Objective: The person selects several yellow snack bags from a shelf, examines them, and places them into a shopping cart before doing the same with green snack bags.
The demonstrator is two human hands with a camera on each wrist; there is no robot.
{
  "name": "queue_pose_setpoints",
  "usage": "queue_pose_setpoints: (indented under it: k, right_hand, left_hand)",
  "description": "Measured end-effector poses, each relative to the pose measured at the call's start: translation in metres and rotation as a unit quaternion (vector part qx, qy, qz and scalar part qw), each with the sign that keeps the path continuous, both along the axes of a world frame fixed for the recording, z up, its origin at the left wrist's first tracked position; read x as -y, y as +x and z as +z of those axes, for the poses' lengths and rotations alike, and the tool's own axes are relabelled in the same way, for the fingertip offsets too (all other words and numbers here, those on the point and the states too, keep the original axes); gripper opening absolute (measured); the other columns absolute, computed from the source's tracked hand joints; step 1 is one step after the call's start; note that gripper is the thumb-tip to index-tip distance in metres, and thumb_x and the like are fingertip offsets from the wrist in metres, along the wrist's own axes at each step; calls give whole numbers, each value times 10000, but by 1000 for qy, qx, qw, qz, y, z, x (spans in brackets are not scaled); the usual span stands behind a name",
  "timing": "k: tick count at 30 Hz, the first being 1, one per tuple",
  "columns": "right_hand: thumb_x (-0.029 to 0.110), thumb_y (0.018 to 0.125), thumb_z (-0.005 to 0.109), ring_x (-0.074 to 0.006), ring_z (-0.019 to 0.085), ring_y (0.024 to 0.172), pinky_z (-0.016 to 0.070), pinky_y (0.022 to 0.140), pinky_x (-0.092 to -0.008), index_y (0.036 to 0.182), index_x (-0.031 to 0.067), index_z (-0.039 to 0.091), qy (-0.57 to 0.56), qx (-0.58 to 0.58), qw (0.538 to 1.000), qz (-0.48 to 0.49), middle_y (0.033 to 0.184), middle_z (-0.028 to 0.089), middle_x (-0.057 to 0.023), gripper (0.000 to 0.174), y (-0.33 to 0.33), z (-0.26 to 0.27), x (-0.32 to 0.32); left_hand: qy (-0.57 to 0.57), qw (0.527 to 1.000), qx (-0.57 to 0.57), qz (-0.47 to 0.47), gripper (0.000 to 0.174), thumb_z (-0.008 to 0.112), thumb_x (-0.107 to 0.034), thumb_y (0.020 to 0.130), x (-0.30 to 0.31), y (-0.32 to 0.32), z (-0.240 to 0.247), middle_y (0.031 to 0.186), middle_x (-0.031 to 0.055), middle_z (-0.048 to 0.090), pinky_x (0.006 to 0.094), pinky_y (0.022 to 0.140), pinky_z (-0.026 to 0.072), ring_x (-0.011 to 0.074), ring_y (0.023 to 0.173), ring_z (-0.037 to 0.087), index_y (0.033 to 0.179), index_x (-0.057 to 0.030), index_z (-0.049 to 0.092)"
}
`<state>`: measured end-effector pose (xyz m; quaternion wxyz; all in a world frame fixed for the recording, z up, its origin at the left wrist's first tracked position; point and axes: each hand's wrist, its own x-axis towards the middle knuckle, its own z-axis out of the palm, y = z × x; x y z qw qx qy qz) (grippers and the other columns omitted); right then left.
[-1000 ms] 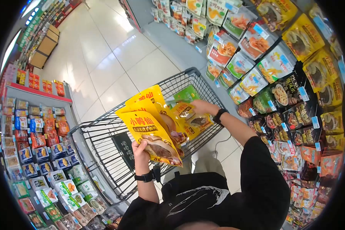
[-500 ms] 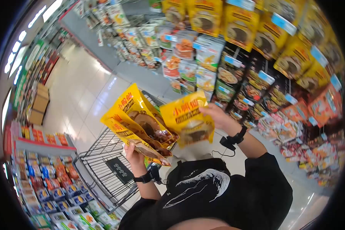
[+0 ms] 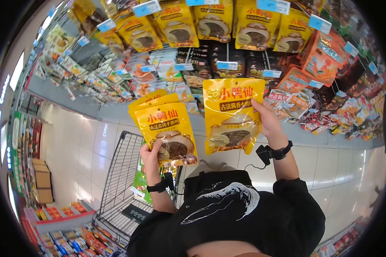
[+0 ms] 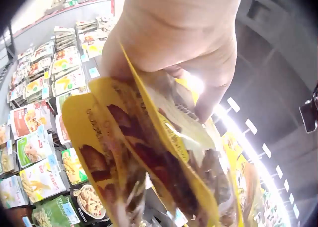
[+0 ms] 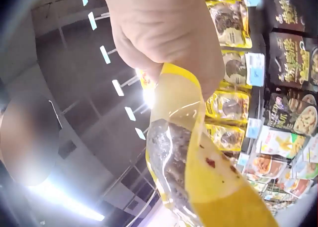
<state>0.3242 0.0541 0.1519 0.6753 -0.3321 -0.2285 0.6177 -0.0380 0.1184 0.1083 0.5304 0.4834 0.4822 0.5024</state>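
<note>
My left hand (image 3: 151,155) pinches a fanned stack of yellow food pouches (image 3: 176,128) at the lower left side, thumb across the front one. Their printed fronts, with red lettering and a meat picture, face me. In the left wrist view the fingers grip the edges of the pouches (image 4: 149,152), which hang spread apart. My right hand (image 3: 268,118) holds up another yellow pouch (image 3: 231,113) by its right edge, beside the stack and apart from it. From the right wrist, a clear window on this pouch (image 5: 171,147) shows dark contents.
A wire shopping cart (image 3: 120,171) stands at the left, with green packages (image 3: 140,182) inside. Ahead, a display shelf holds hanging yellow pouches (image 3: 255,30), black packs (image 3: 227,64) and orange packs (image 3: 324,55) behind blue-white price tags (image 3: 227,65). Cardboard boxes (image 3: 40,180) stand farther left.
The right hand has lifted its yellow pouch from over the cart and brought it upright beside the stack. The left hand has turned its pouches face-on. The view has swung right toward the shelf.
</note>
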Motion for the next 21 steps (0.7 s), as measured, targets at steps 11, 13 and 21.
queue_pose_setpoints:
  k: [11,13,21]
  right_hand:
    - [262,937,422,-244,539,1020,456,878,-389,1179,45,441,-62,-141,988,-15,1122,548,-109,326,-64,-67,-80]
    - [180,921,464,-215,545,1007,452,874,-360,1191,58,446,-65,-126,989,-30,1121,552,-88,296,-76,-59,-95]
    - [26,833,577,-126,554,906,454,765,-261,1099,6,526,-33,156,987,-2,1025,589,-43,272,-158,-75,-170]
  left_hand:
    - [-142,976,133,-95,151,586,-122,823,-69,77,-84,805,53,638,245,610,480,112,669,593,880,11,630]
    - [-142,972,169,-77,143,577,-102,819,-79,71,-94,808,60,637,254,622,491,127,671,602,882,17,626]
    - [-136,974,180,3,134,593,-122,819,-125,10,-90,762,25,622,236,583,455,80,661,561,837,3,636]
